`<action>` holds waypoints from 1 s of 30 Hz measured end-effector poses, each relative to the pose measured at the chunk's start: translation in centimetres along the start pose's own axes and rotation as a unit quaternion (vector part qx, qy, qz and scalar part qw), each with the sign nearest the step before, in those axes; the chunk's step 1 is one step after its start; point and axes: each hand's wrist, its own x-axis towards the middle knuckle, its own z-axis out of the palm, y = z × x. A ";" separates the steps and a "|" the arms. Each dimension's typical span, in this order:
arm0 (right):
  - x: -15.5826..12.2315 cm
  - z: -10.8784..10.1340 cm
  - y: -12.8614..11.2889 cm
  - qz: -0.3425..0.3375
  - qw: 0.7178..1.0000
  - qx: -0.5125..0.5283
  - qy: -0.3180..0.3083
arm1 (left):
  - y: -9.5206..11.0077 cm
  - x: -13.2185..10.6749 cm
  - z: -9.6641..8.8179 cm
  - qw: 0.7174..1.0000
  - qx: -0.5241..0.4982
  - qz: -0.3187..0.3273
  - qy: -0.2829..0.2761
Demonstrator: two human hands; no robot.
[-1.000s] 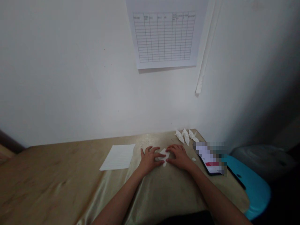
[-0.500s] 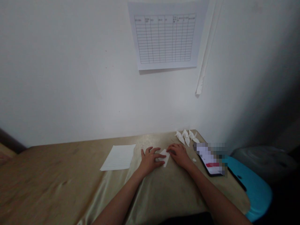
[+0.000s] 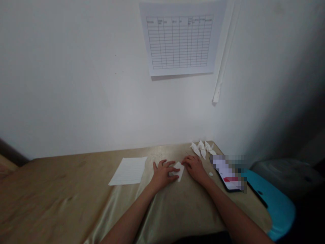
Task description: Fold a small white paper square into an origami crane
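A small piece of folded white paper (image 3: 180, 173) lies on the cloth-covered table between my two hands. My left hand (image 3: 164, 174) has its fingers spread, with the thumb and index fingertips resting on the paper's left part. At the paper's upper right corner, my right hand (image 3: 194, 166) has its fingers curled together, the tips on the edge. Those fingers partly hide what they grip. Beyond my right hand, several folded white paper shapes (image 3: 202, 149) with pointed ends sit near the table's back edge.
A lined sheet of paper (image 3: 129, 171) lies left of my hands. On the right are a phone (image 3: 228, 178) with a blurred screen, a tiny white scrap (image 3: 211, 174) and a turquoise stool or chair (image 3: 276, 200). A printed table sheet (image 3: 180, 44) hangs on the wall behind.
My right fingertips have shifted very slightly to the right along the folded paper's upper corner. My left hand stays almost still on the paper.
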 end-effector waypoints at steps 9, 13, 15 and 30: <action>-0.7 -0.5 -0.8 -0.064 0.996 0.060 -0.010 | -0.2 -0.1 0.3 0.999 0.015 0.028 0.044; -0.9 -0.7 -1.3 -0.081 0.994 0.063 -0.039 | -0.3 -0.1 0.2 0.998 0.016 0.038 0.049; -1.0 -1.0 -1.4 -0.076 0.994 0.059 -0.051 | -0.6 -0.1 0.0 0.998 0.011 0.043 0.037; -0.9 -0.6 -1.0 -0.073 0.993 0.029 -0.090 | -1.1 -0.2 -2.4 0.999 0.009 0.053 0.006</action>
